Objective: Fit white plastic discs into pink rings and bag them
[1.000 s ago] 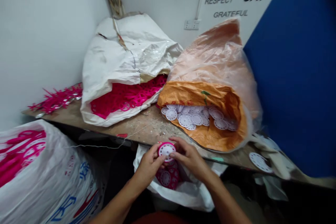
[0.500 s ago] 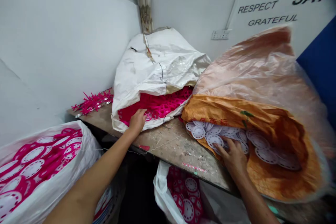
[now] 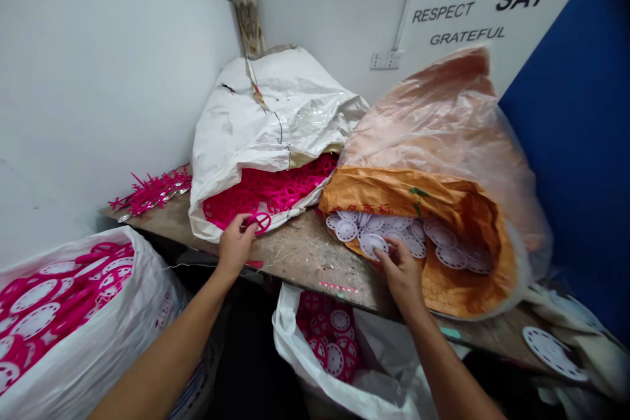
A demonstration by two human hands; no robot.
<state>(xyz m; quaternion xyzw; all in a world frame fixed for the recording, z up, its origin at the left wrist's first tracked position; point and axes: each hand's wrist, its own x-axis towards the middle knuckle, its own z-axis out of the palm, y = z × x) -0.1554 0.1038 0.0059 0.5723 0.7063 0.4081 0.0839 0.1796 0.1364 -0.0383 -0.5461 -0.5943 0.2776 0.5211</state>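
My left hand pinches a pink plastic ring at the mouth of a white sack full of pink rings. My right hand grips a white perforated disc at the mouth of an orange sack holding several such discs. Both sacks lie on their sides on a worn wooden bench.
Below the bench edge an open white bag holds pink-and-white assembled discs. A large sack of the same stands at lower left. Pink scrap lies at the bench's left end. One loose white disc rests at far right, by a blue panel.
One second ago both hands held an assembled pink-and-white disc over the lower bag. They then reached into the two sacks, and each now draws a part back out.
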